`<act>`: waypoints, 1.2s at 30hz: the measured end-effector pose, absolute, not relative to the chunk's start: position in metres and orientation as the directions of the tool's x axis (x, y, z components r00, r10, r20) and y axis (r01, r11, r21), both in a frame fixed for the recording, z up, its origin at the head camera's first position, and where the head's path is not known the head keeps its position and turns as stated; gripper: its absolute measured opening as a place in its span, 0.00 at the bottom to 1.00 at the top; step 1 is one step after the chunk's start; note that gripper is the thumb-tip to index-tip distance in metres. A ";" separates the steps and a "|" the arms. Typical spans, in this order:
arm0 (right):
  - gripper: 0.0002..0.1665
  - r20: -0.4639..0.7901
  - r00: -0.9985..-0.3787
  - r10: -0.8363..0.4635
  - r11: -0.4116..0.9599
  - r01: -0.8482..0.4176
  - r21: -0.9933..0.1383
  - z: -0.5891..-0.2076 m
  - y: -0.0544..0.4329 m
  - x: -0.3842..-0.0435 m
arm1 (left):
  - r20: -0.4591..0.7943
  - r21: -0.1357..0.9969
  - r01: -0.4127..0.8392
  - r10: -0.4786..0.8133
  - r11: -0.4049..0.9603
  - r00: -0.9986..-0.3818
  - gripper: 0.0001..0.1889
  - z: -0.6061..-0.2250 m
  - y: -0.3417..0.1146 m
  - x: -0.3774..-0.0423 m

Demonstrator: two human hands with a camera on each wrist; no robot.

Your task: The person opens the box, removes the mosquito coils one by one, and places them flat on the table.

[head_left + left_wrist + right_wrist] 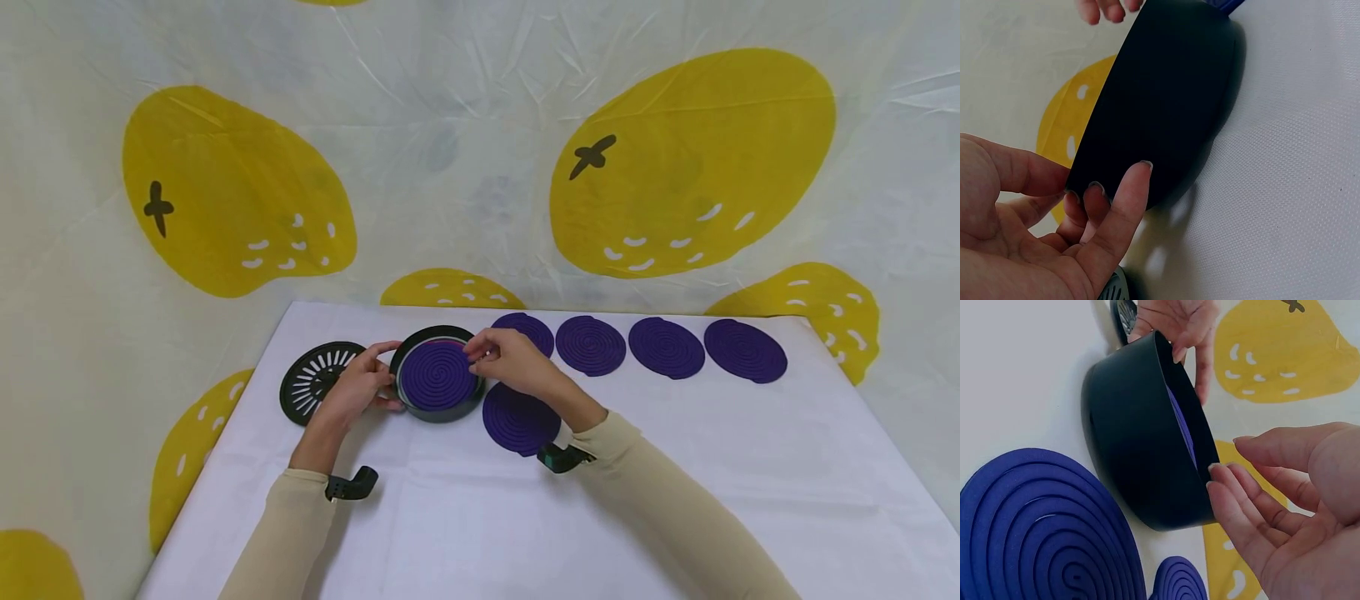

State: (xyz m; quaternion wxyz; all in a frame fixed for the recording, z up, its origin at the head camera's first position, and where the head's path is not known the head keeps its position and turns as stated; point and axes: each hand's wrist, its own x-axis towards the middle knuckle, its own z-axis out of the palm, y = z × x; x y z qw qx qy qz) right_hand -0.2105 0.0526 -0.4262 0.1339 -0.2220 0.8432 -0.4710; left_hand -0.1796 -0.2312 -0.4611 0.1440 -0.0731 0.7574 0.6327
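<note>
Just below the right hand (512, 358), one purple coil (517, 423) is lying on the counter (450, 517). The left hand (362, 385) is gripping a black tin (441, 414); the right hand, holding nothing, is hovering loosely at its rim. Between them, another coil (438, 377) is resting inside the tin. A slotted lid (302, 375) is lying left of the left hand; beyond the right, four coils (590, 344) are forming a row.

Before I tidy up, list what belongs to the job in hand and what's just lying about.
Seems part of the job:
dark round container, steadied by the left hand
purple spiral mat inside it
five similar mats outside
slotted black disc, possibly a lid

Only surroundings, nothing plainly stray:
fruit-patterned backdrop
white table covering
wrist-worn devices
</note>
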 end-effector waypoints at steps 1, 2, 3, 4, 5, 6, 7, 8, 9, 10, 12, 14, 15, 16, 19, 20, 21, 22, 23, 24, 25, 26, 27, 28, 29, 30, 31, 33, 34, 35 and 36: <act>0.16 -0.012 -0.866 -0.501 0.460 -0.254 -0.851 -0.426 0.051 -0.211 | -0.308 0.938 -0.291 0.071 0.189 -0.949 0.32 -0.461 -0.231 -0.179; 0.16 -0.009 -0.866 -0.500 0.463 -0.259 -0.848 -0.427 0.050 -0.212 | -0.307 0.938 -0.290 0.069 0.189 -0.949 0.32 -0.461 -0.231 -0.180; 0.16 -0.006 -0.866 -0.500 0.466 -0.263 -0.845 -0.427 0.048 -0.213 | -0.307 0.938 -0.291 0.066 0.189 -0.949 0.32 -0.462 -0.231 -0.180; 0.16 -0.005 -0.867 -0.499 0.470 -0.266 -0.842 -0.427 0.046 -0.214 | -0.307 0.938 -0.290 0.065 0.189 -0.950 0.32 -0.462 -0.231 -0.180; 0.16 -0.003 -0.868 -0.497 0.475 -0.270 -0.838 -0.427 0.045 -0.214 | -0.307 0.938 -0.290 0.064 0.189 -0.950 0.32 -0.462 -0.231 -0.180; 0.16 -0.004 -0.868 -0.496 0.481 -0.271 -0.834 -0.427 0.043 -0.215 | -0.307 0.938 -0.290 0.064 0.190 -0.950 0.32 -0.462 -0.231 -0.180; 0.16 -0.006 -0.868 -0.496 0.485 -0.272 -0.831 -0.427 0.042 -0.215 | -0.306 0.938 -0.290 0.064 0.190 -0.950 0.32 -0.462 -0.231 -0.180; 0.17 -0.010 -0.868 -0.496 0.491 -0.272 -0.828 -0.427 0.040 -0.216 | -0.307 0.938 -0.291 0.062 0.190 -0.950 0.32 -0.463 -0.231 -0.180; 0.17 -0.017 -0.868 -0.496 0.495 -0.267 -0.827 -0.427 0.038 -0.216 | -0.308 0.938 -0.292 0.062 0.189 -0.949 0.32 -0.463 -0.231 -0.180; 0.17 -0.022 -0.866 -0.500 0.497 -0.266 -0.826 -0.427 0.037 -0.216 | -0.309 0.937 -0.293 0.060 0.188 -0.949 0.32 -0.463 -0.231 -0.180; 0.18 -0.034 -0.862 -0.506 0.503 -0.263 -0.823 -0.426 0.033 -0.216 | -0.310 0.937 -0.294 0.060 0.188 -0.949 0.32 -0.463 -0.232 -0.181; 0.18 -0.035 -0.860 -0.510 0.521 -0.276 -0.807 -0.427 0.030 -0.216 | -0.311 0.938 -0.295 0.062 0.184 -0.948 0.32 -0.463 -0.232 -0.181; 0.18 -0.035 -0.860 -0.509 0.530 -0.281 -0.800 -0.427 0.028 -0.216 | -0.312 0.938 -0.296 0.063 0.183 -0.948 0.32 -0.463 -0.232 -0.181; 0.19 -0.034 -0.861 -0.508 0.542 -0.289 -0.789 -0.427 0.026 -0.216 | -0.313 0.937 -0.297 0.063 0.183 -0.948 0.32 -0.463 -0.232 -0.181; 0.19 -0.024 -0.864 -0.503 0.582 -0.318 -0.748 -0.429 0.022 -0.218 | -0.311 0.938 -0.295 0.065 0.180 -0.948 0.32 -0.464 -0.232 -0.180; 0.19 -0.016 -0.863 -0.505 0.593 -0.334 -0.733 -0.430 0.021 -0.218 | -0.310 0.938 -0.295 0.065 0.182 -0.948 0.32 -0.464 -0.232 -0.180; 0.20 -0.014 -0.862 -0.506 0.598 -0.339 -0.726 -0.430 0.020 -0.219 | -0.310 0.938 -0.294 0.064 0.183 -0.949 0.32 -0.464 -0.232 -0.180; 0.20 -0.012 -0.860 -0.509 0.605 -0.348 -0.716 -0.431 0.019 -0.219 | -0.309 0.938 -0.293 0.065 0.185 -0.949 0.32 -0.464 -0.231 -0.180; 0.20 -0.007 -0.859 -0.511 0.609 -0.357 -0.708 -0.431 0.018 -0.219 | -0.310 0.938 -0.294 0.062 0.186 -0.949 0.32 -0.464 -0.231 -0.180; 0.20 -0.008 -0.858 -0.514 0.612 -0.360 -0.704 -0.431 0.017 -0.219 | -0.309 0.937 -0.293 0.064 0.189 -0.949 0.32 -0.463 -0.231 -0.180; 0.20 -0.008 -0.857 -0.516 0.616 -0.365 -0.698 -0.431 0.016 -0.220 | -0.310 0.937 -0.294 0.063 0.191 -0.948 0.32 -0.463 -0.231 -0.180; 0.20 -0.010 -0.855 -0.518 0.620 -0.368 -0.693 -0.432 0.015 -0.221 | -0.310 0.937 -0.292 0.065 0.193 -0.949 0.32 -0.463 -0.231 -0.179; 0.21 -0.019 -0.855 -0.518 0.625 -0.363 -0.692 -0.432 0.015 -0.221 | -0.310 0.937 -0.293 0.063 0.192 -0.949 0.32 -0.463 -0.231 -0.179; 0.21 -0.021 -0.855 -0.518 0.631 -0.365 -0.685 -0.431 0.014 -0.221 | -0.310 0.936 -0.293 0.062 0.192 -0.949 0.32 -0.463 -0.231 -0.179; 0.20 -0.021 -0.855 -0.518 0.637 -0.369 -0.677 -0.431 0.013 -0.222 | -0.309 0.937 -0.293 0.061 0.191 -0.949 0.32 -0.463 -0.231 -0.179; 0.20 -0.023 -0.854 -0.519 0.642 -0.372 -0.670 -0.431 0.012 -0.223 | -0.307 0.938 -0.290 0.063 0.192 -0.950 0.32 -0.463 -0.231 -0.179; 0.20 -0.023 -0.854 -0.521 0.647 -0.377 -0.663 -0.432 0.012 -0.223 | -0.307 0.938 -0.290 0.063 0.190 -0.950 0.32 -0.463 -0.231 -0.179; 0.20 -0.025 -0.853 -0.522 0.646 -0.376 -0.664 -0.432 0.011 -0.224 | -0.304 0.939 -0.288 0.064 0.191 -0.950 0.32 -0.464 -0.231 -0.180; 0.20 -0.022 -0.851 -0.524 0.642 -0.378 -0.668 -0.432 0.010 -0.225 | -0.302 0.939 -0.285 0.065 0.191 -0.951 0.32 -0.464 -0.231 -0.180; 0.20 -0.022 -0.850 -0.526 0.637 -0.377 -0.672 -0.432 0.010 -0.226 | -0.300 0.940 -0.283 0.066 0.191 -0.952 0.32 -0.464 -0.232 -0.180; 0.20 -0.026 -0.850 -0.526 0.632 -0.371 -0.681 -0.433 0.010 -0.226 | -0.299 0.940 -0.282 0.065 0.194 -0.952 0.32 -0.464 -0.232 -0.180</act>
